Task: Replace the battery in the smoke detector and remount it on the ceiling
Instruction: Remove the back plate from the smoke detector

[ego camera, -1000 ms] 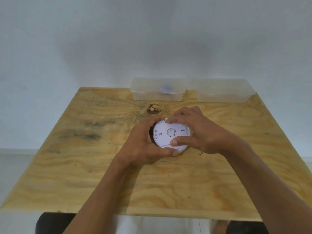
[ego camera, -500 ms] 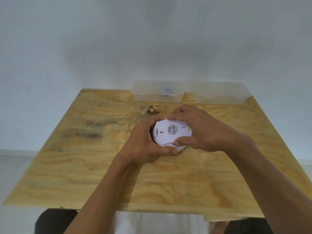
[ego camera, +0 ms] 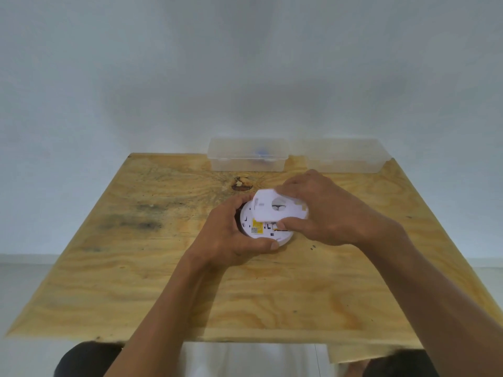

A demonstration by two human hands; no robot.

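Two hands (ego camera: 228, 235) (ego camera: 324, 210), one detector (ego camera: 261, 229), one plate (ego camera: 277, 209), two boxes (ego camera: 246, 155) (ego camera: 345, 156), possibly lidded.

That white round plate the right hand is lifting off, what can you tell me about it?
The mounting plate is a thin white disc, plastic by its look, with a round hole in its middle and small slots near its edge. It is off the smoke detector body and tilted, its left side raised. The right hand pinches it, fingers over the far edge and thumb under the near edge. It overlaps the body, which the left hand grips above the plywood table.
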